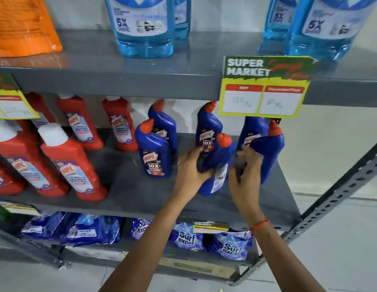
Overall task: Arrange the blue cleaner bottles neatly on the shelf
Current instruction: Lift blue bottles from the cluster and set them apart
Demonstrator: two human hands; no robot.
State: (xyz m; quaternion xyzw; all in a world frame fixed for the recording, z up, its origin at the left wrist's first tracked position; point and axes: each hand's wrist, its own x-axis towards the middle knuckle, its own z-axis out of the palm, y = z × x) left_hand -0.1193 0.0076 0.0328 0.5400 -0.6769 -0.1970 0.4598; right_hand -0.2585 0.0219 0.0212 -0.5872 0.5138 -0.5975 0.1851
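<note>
i log my left hand wrapped on a tilted blue bottle, label turned away, near the middle shelf's front edge. right hand at 3 o'clock grips another blue bottle. two upright blue bottles at 9 o'clock; bare shelf between them and the red bottles.

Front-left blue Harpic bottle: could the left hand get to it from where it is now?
Probably yes. The front-left blue bottle stands just left of the left hand with bare shelf between, but that hand would first have to release the bottle it grips.
</note>
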